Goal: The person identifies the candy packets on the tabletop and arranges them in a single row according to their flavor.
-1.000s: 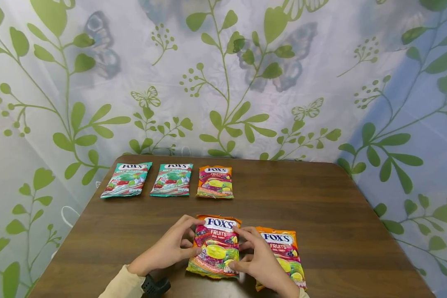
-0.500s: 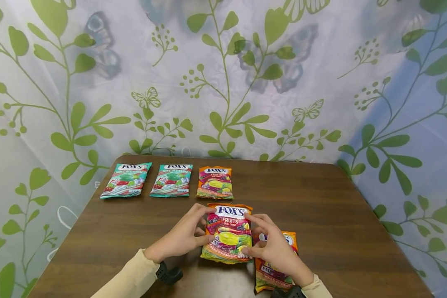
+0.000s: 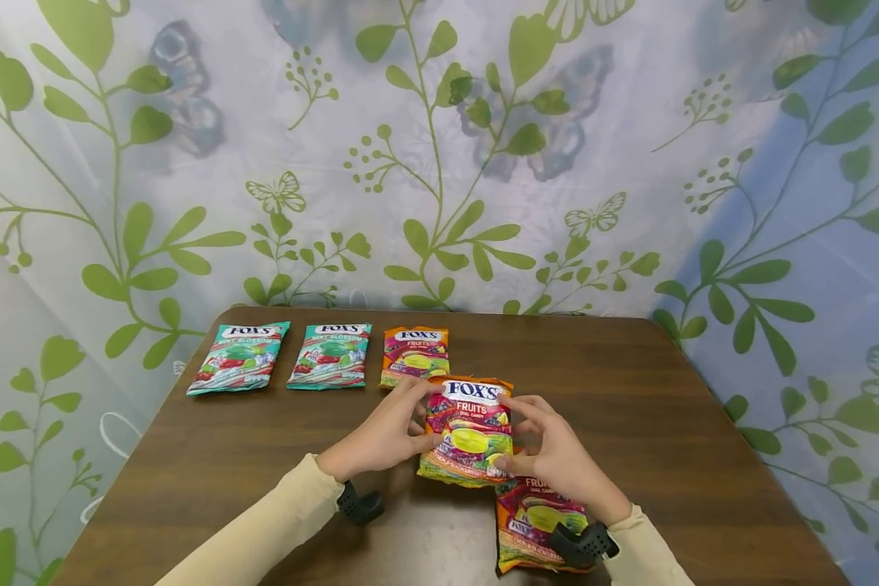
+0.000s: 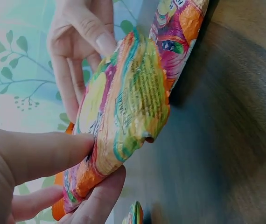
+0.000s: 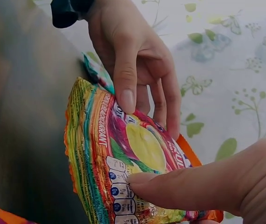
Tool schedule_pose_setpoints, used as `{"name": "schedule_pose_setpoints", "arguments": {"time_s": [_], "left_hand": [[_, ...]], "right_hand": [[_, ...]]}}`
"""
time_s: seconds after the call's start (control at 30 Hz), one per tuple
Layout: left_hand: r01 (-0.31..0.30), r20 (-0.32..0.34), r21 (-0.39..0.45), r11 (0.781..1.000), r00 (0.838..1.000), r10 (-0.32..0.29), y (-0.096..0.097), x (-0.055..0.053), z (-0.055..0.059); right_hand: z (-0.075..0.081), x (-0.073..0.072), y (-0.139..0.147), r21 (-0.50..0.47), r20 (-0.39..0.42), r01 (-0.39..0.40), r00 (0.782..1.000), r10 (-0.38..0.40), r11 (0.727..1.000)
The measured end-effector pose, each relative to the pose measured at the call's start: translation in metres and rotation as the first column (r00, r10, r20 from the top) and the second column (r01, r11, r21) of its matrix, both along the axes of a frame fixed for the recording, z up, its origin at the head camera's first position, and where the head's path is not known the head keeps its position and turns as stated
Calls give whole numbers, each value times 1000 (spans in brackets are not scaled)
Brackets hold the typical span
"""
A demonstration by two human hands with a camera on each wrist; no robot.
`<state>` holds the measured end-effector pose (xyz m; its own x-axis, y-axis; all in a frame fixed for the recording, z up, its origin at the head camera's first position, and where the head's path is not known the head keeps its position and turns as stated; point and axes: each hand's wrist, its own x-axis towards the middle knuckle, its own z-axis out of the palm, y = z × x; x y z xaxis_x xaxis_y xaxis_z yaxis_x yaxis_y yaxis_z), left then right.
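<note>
Both hands hold one orange and magenta bag of Fox's Fruits candy (image 3: 470, 427) by its sides, above the table in the wrist views. My left hand (image 3: 388, 431) pinches its left side, thumb (image 4: 53, 151) on the front and fingers behind. On the opposite side my right hand (image 3: 553, 452) grips it, thumb (image 5: 184, 186) pressed on the printed front. A second Fox's Fruits bag (image 3: 538, 529) lies on the table under the right wrist, partly covered by hand and wristband. Behind the held bag lies a third Fruits bag (image 3: 415, 350), its lower edge overlapped.
Two teal Fox's Mint Blossom bags (image 3: 240, 358) lie at the back left of the brown wooden table (image 3: 615, 391), in line with the third Fruits bag. A patterned leaf-and-butterfly curtain (image 3: 439, 163) hangs right behind the table's far edge.
Both hands have carried the held candy bag away from the body and to the right, towards the back row. The head view has shifted slightly. The bags on the table have stayed put.
</note>
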<state>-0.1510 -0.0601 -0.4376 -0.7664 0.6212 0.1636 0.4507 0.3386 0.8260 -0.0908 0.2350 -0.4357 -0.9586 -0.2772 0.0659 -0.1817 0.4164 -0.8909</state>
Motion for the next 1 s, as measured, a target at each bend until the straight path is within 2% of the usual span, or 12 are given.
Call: {"name": "schedule_pose_setpoints", "arguments": {"time_s": [0.37, 0.53, 0.6, 0.83, 1.0], "left_hand": [[-15, -25, -31, 999, 1000, 14, 25, -20, 5], [-17, -27, -31, 999, 1000, 16, 36, -29, 7], [-26, -25, -33, 999, 999, 25, 40, -32, 7], [-68, -38, -39, 997, 997, 66, 52, -49, 4], [-94, -34, -28, 995, 995, 93, 60, -58, 3]], "right_hand": [[4, -21, 23, 71, -45, 7, 999, -4, 997], [2, -33, 33, 68, -37, 3, 999, 0, 998], [2, -38, 37, 64, -29, 7, 1000, -6, 998], [1, -62, 44, 139, -25, 63, 998, -60, 988], [2, -72, 46, 133, -13, 76, 997, -75, 988]]}}
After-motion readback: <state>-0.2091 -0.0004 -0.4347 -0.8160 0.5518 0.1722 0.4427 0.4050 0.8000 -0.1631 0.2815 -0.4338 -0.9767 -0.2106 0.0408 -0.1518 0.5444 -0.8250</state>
